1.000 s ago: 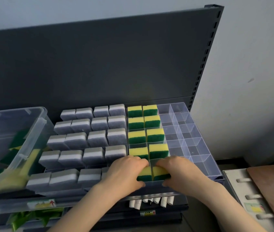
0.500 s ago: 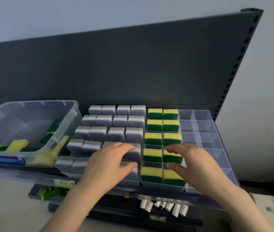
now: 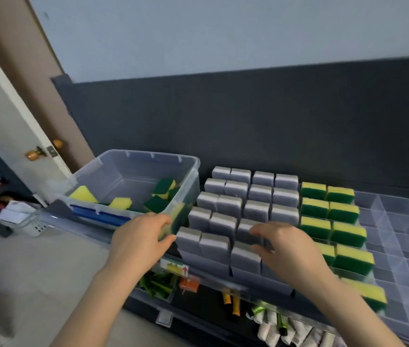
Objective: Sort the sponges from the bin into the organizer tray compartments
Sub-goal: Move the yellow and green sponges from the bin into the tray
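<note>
Sponges point(image 3: 161, 196) loose in bin point(image 3: 148, 156) by near and right walls | likely light, squashy: pinch long sides gently | left hand point(image 3: 138, 237) at bin's near-right corner, right hand point(image 3: 287, 244) over tray point(image 3: 387, 214) front, fingers point(image 3: 160, 219) loosely curled, empty

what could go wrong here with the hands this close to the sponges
The right hand is low over the grey sponges, which stand above their compartments; a brush might tip one out. The right forearm crosses the nearest yellow-green sponges and could drag one. The left hand by the bin corner might nudge it.
</note>
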Action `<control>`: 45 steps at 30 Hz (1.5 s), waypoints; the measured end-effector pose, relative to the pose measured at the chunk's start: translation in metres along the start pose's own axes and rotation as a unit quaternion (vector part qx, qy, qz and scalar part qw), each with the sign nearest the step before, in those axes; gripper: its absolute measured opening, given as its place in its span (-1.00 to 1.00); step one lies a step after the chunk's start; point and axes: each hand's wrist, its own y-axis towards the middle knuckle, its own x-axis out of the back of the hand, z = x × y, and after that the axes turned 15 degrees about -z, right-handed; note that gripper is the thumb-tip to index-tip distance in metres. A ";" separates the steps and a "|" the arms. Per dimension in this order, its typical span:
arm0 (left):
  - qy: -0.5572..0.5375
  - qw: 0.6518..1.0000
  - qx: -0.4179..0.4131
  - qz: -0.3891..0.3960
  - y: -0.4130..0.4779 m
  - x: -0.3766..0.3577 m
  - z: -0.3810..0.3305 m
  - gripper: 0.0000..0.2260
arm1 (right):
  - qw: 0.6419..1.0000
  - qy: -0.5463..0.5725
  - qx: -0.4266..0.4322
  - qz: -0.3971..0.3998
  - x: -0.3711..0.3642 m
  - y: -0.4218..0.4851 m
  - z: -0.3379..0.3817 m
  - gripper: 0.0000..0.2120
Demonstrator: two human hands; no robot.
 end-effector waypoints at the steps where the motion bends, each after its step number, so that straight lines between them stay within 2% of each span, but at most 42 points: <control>1: 0.001 1.000 0.001 -0.001 0.003 0.002 0.015 -0.70 | 1.000 -0.009 0.005 0.005 -0.004 0.005 0.013 -0.73; 7: 0.009 0.999 -0.001 -0.037 0.031 0.026 0.122 -0.69 | 0.999 -0.030 0.023 -0.017 -0.023 0.053 0.107 -0.58; 12: 0.006 0.997 -0.020 -0.070 0.058 0.034 0.195 -0.64 | 0.997 -0.047 0.031 -0.046 -0.046 0.094 0.173 -0.57; 19: -0.006 0.997 -0.067 -0.028 0.114 0.019 0.243 -0.66 | 0.999 -0.029 0.012 -0.041 -0.076 0.140 0.216 -0.59; 31: -0.118 0.985 -0.085 0.098 0.182 -0.063 0.247 -0.68 | 1.000 -0.012 -0.025 -0.002 -0.138 0.227 0.188 -0.65; 39: -0.127 0.965 -0.173 0.150 0.239 -0.117 0.217 -0.71 | 0.990 -0.060 -0.016 0.126 -0.189 0.268 0.155 -0.69; 45: -0.151 0.957 -0.190 0.159 0.265 -0.170 0.192 -0.63 | 0.986 -0.082 -0.021 0.144 -0.203 0.287 0.129 -0.70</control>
